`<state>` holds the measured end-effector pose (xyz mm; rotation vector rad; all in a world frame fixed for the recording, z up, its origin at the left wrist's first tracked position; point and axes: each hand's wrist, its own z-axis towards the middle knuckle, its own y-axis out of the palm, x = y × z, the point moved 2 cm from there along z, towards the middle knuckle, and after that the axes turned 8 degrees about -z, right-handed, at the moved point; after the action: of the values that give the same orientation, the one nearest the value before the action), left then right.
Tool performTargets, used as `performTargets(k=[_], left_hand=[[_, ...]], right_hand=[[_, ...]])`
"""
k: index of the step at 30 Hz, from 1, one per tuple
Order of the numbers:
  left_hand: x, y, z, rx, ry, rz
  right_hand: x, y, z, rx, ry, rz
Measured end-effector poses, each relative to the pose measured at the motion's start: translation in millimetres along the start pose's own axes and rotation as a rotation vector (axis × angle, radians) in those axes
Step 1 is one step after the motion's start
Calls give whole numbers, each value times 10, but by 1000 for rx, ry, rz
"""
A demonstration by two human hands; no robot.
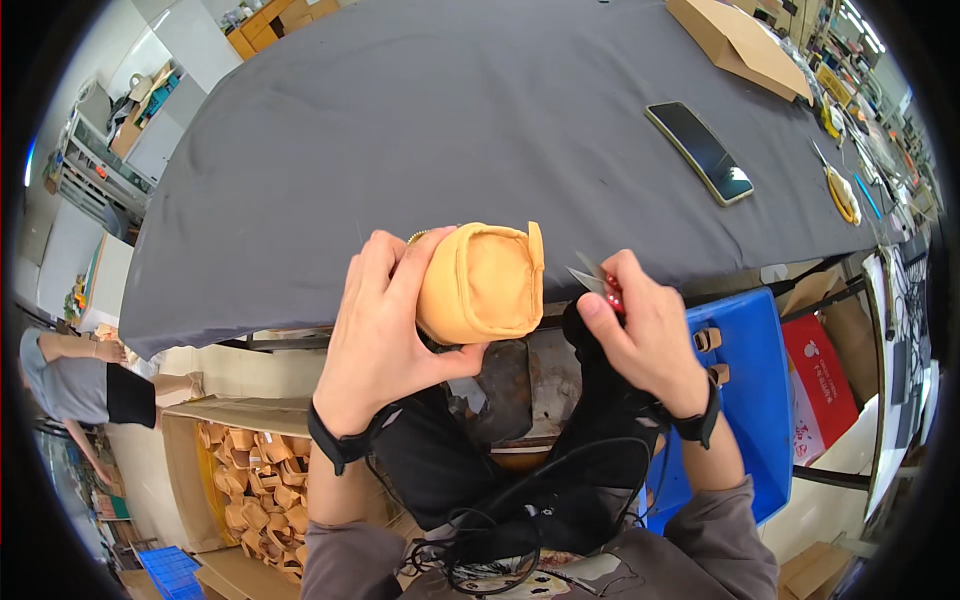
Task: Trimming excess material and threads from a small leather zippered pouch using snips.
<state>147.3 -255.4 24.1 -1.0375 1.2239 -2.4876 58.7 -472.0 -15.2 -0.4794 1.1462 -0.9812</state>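
A small tan pouch (pixel 497 275) with a squared, piped end and a little tab at its upper corner is gripped in my left hand (pixel 380 315). My fingers lie along its far side and the thumb presses underneath. To the right of the pouch, my right hand (pixel 645 335) is closed around small red-handled scissors (pixel 597 285). Their pointed blades are apart, aimed left toward the pouch without touching it. A bit of brass-coloured chain or zip shows by my left fingertips.
A dark grey cloth covers the table (pixel 400 130). On it lie a phone (pixel 700 152), a cardboard box (pixel 740 45) and yellow-handled scissors (pixel 842 195). Below, left, a carton (pixel 185 470) holds many tan pieces; a blue bin (pixel 755 420) stands right. Another person (pixel 85 375) is far left.
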Motion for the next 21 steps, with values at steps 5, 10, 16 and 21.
performTargets(k=[5, 10, 16, 21], left_hand=[[7, 48, 144, -57, 56, 45], [-48, 108, 143, -79, 39, 6], [-52, 138, 168, -108, 18, -75], [-112, 147, 146, -95, 50, -83]], right_hand=[[46, -209, 85, 10, -175, -174], [65, -223, 203, -57, -308, -212], [129, -239, 270, -99, -334, -206], [107, -266, 331, -220, -327, -248]])
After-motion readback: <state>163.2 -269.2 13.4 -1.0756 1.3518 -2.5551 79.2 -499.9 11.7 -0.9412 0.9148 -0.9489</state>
